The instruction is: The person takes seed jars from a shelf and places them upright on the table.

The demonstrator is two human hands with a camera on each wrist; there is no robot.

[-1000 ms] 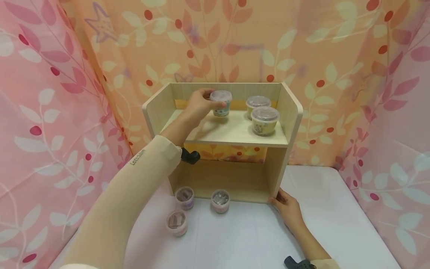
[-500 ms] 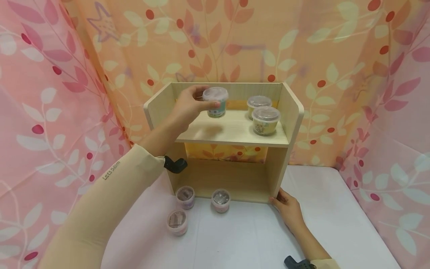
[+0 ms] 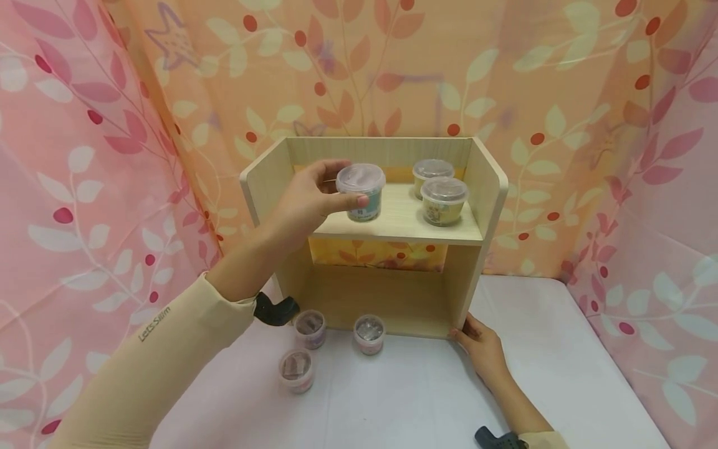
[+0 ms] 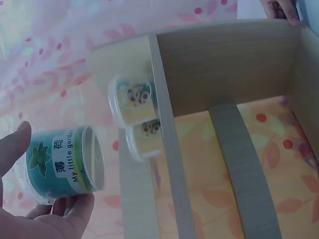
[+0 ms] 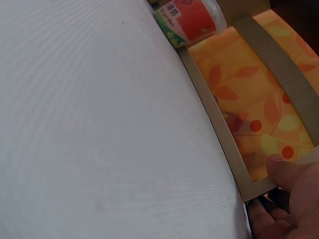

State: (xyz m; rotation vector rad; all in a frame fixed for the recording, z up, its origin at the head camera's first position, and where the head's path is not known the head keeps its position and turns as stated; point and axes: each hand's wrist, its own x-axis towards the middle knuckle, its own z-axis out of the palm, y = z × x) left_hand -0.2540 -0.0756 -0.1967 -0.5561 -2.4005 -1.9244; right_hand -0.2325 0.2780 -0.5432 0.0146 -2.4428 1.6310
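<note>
My left hand (image 3: 300,202) grips a small clear-lidded plastic tub (image 3: 361,187) between thumb and fingers, in front of the shelf's upper tier. In the left wrist view the tub's teal label (image 4: 55,162) shows a green leaf and the words "My little garden". Down at the lower right corner of the wooden shelf (image 3: 488,218), my right hand (image 3: 487,354) holds the side panel; the right wrist view shows the thumb (image 5: 279,172) on the panel's inner side. Two yellowish lidded tubs, one nearer (image 3: 443,209) and one behind (image 3: 430,171), stand at the upper tier's right.
Three more lidded tubs stand on the white table (image 3: 404,399) by the shelf's front left: a purplish one (image 3: 310,329), a pinkish one (image 3: 296,371) and a red-labelled one (image 3: 369,335). Floral curtains (image 3: 359,68) hang behind and at both sides.
My left hand has drawn the tub off the upper tier, first lifting it leftward, then bringing it nearer and lower. My right hand stays on the shelf corner.
</note>
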